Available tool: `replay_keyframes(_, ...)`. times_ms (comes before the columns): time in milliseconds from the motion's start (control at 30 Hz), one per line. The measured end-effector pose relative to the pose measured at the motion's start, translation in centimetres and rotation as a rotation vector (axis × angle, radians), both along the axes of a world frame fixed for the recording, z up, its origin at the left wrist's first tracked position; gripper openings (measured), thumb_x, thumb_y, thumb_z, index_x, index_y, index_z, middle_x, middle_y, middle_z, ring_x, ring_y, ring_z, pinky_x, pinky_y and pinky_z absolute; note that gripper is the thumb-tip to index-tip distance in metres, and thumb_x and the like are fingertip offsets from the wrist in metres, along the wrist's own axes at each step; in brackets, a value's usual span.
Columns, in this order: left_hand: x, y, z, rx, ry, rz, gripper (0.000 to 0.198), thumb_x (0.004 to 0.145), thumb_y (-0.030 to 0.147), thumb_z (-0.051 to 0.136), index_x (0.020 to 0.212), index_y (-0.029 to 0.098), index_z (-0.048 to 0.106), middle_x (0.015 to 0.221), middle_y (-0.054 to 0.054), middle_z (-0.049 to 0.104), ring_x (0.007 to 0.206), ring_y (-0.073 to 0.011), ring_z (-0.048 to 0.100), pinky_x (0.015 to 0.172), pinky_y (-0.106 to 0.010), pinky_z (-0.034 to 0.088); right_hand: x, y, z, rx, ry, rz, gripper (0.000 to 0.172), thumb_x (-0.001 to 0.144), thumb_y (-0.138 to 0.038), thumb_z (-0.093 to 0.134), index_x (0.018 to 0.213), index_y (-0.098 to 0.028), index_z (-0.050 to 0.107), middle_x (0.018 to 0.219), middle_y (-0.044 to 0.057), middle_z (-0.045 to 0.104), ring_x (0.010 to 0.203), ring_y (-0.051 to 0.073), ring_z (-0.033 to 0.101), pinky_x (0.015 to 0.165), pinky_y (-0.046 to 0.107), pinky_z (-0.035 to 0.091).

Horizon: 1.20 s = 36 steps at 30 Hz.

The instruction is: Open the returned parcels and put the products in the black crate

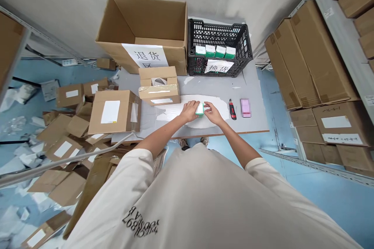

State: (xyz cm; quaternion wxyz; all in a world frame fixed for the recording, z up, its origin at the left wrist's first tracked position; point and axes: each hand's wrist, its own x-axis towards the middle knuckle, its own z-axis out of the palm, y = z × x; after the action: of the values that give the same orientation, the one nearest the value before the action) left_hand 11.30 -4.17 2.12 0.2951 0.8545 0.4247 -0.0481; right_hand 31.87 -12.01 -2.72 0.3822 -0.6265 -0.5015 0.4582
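A small white-and-green box (199, 109) is between my hands over the white patch of the table. My left hand (189, 111) grips its left side, fingers over the top edge. Close by the box's right edge is my right hand (213, 113), its fingers curved and thumb apart; whether they touch the box I cannot tell. To the right lie a red-and-black utility knife (232, 109) and a blurred pink item (246, 107). An opened small carton (162, 89) stands left of my hands, its inside partly visible.
Behind are a large open carton (175, 56) with a paper sign and a black plastic crate (244, 60) holding several white-and-green boxes. A closed carton (96, 118) stands at the left. Cartons (62, 148) pile up on the left floor; shelving with cartons (321, 54) is at right.
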Motion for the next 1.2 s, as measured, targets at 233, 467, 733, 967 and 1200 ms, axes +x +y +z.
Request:
replay_keyframes(233, 0.1, 0.2, 1.0, 0.025, 0.043, -0.032, 0.071, 0.084, 0.023, 0.086, 0.15, 0.021, 0.058, 0.15, -0.021, 0.07, 0.145, -0.0443, 0.065, 0.125, -0.055, 0.046, -0.1, -0.4, 0.3, -0.042, -0.001, -0.024, 0.068, 0.083, -0.03, 0.07, 0.15, -0.026, 0.066, 0.139, 0.014, 0.077, 0.101, 0.024, 0.078, 0.101, 0.047, 0.068)
replay_keyframes(467, -2.9, 3.4, 3.8, -0.07, -0.242, 0.208, 0.073, 0.071, 0.032, 0.097, 0.136, 0.024, 0.065, 0.13, -0.016, 0.078, 0.13, -0.0473, 0.073, 0.113, -0.053, 0.057, -0.4, -0.3, 1.8, -0.077, -0.071, -0.023, 0.067, 0.082, -0.038, 0.078, 0.148, -0.027, 0.069, 0.159, 0.018, 0.068, 0.123, 0.032, 0.075, 0.105, 0.056, 0.066)
replay_keyframes(733, -7.3, 9.5, 8.9, -0.182, -0.723, 0.457, 0.063, 0.07, 0.036, 0.093, 0.125, 0.022, 0.065, 0.123, -0.006, 0.08, 0.118, -0.0303, 0.076, 0.105, -0.044, 0.064, -0.5, 4.4, 5.7, 0.017, 0.046, -0.123, 0.1, 0.075, -0.074, 0.095, 0.158, -0.028, 0.063, 0.17, 0.019, 0.061, 0.154, 0.041, 0.06, 0.125, 0.063, 0.054)
replay_keyframes(967, -10.6, 12.2, 10.2, -0.342, -0.968, 0.514, 0.066, 0.073, 0.037, 0.089, 0.133, 0.02, 0.068, 0.137, -0.013, 0.08, 0.13, -0.0303, 0.076, 0.113, -0.048, 0.065, -2.0, 9.0, 10.1, 0.105, 0.216, -0.043, 0.099, 0.07, -0.093, 0.089, 0.142, -0.029, 0.068, 0.143, 0.013, 0.08, 0.133, 0.033, 0.075, 0.115, 0.054, 0.066)
replay_keyframes(1200, -11.9, 13.2, 10.8, -0.069, -0.781, 0.663, 0.072, 0.076, 0.033, 0.09, 0.144, 0.022, 0.07, 0.148, -0.015, 0.071, 0.14, -0.0352, 0.068, 0.124, -0.054, 0.057, -2.0, 14.5, 12.1, 0.244, 0.191, -0.032, 0.103, 0.062, -0.083, 0.102, 0.142, -0.026, 0.072, 0.143, 0.015, 0.079, 0.135, 0.036, 0.074, 0.12, 0.057, 0.063)
